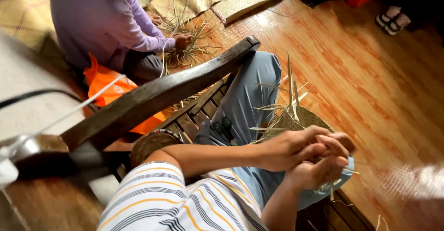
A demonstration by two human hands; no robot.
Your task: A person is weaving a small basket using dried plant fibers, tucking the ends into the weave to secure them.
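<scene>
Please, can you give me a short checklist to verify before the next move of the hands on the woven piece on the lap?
1. Both hands on the work: the left hand and right hand meet at the near edge of the woven straw piece. Ok.
2. Grip on a strand: the fingers overlap and hide it. Cannot tell.
3. Piece supported: it rests on the lap, on the blue trousers. Ok.
4. Loose strands free: they stick up and sideways, none caught by the wooden armrest. Ok.
5. Scissors at hand: they lie on the lap beside the piece. Ok.
6. Other person's hand: far away, on their own straw. Ok.
</scene>
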